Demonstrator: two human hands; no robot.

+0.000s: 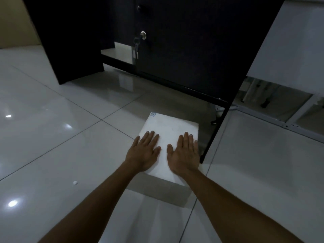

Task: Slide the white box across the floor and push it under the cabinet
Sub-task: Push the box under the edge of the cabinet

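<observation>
The white box (168,137) lies flat on the glossy tiled floor (52,128), in front of the dark cabinet (175,50) and just short of the gap under it. Its far edge points toward that gap, and its right side sits close beside the cabinet's dark side panel (228,106). A small blue-printed label (153,114) marks the box's far left corner; the writing on it is too small to read.

The left hand (144,152) rests palm down on the box's near left part, fingers spread and flat. The right hand (184,153) lies palm down next to it on the near right part, fingers likewise spread, its outer edge near the box's right side. Neither hand grips anything.

On the cabinet door above the box, a round silver lock (143,35) holds a key with a bunch hanging from it (136,44). A small white scrap (75,182) lies on the floor well left of the box. Right of the cabinet, white metal frame legs (249,88) stand on the floor.
</observation>
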